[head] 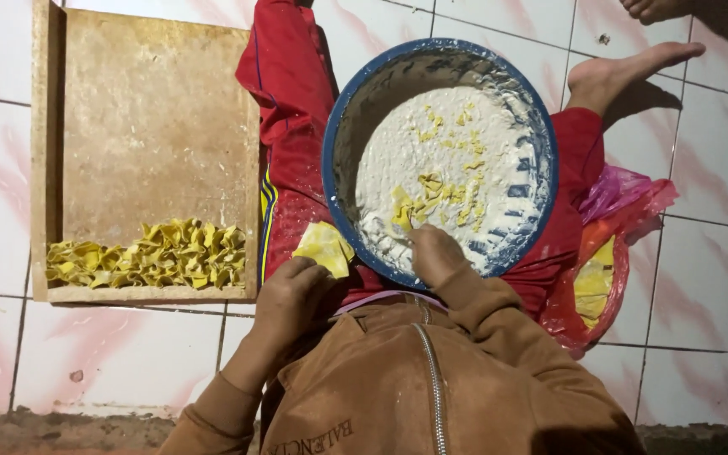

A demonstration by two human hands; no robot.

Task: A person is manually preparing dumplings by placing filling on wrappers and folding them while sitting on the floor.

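White floor tiles (111, 362): left hand (292, 291) pinched a thin, limp yellow wrapper (323, 247) by its edge; right hand (433, 253), fingers curled, scooped soft white filling (448, 160).

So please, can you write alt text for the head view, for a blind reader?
Seated on a tiled floor, a person dips the right hand into a blue bowl of white filling on their lap, while the left hand holds a yellow wrapper. Folded dumplings line a wooden tray.
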